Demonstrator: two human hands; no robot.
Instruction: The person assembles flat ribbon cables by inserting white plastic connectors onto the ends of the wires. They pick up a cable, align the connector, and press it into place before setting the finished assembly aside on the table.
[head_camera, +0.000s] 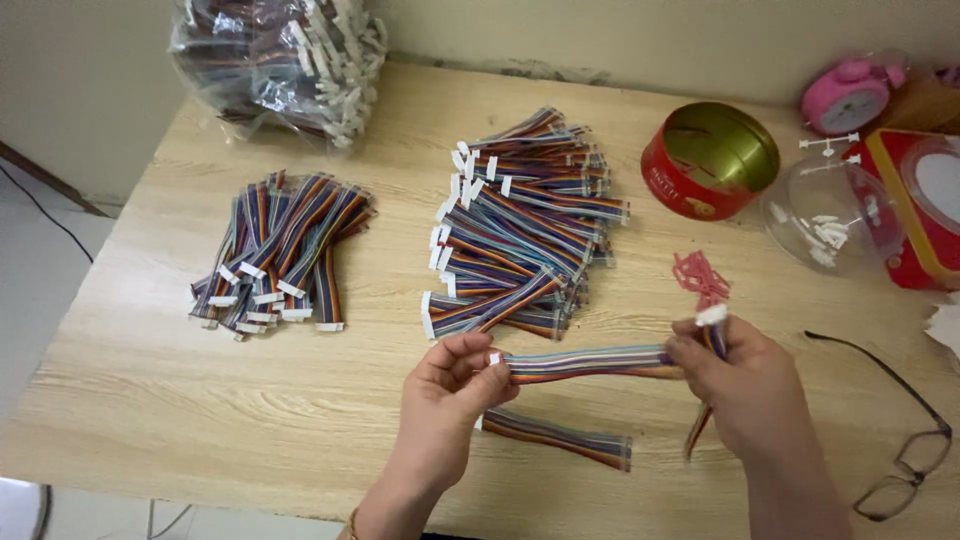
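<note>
**Two hands, one ribbon cable, two heaps**

A pale wooden worktop (300, 400) against a cream wall. I see my left hand (450, 385) and right hand (735, 375), fingers pinched shut on opposite ends of one rainbow ribbon cable (585, 362), held level above the near edge. One loose cable (560, 438) lies beneath it. Two heaps: the small heap (280, 250) at left, the large heap (520, 230) in the centre. One clear bag of cables (280, 55) sits far left, one round red tin (710, 160) at right, one pair of glasses (900, 430) nearest the right hand
</note>
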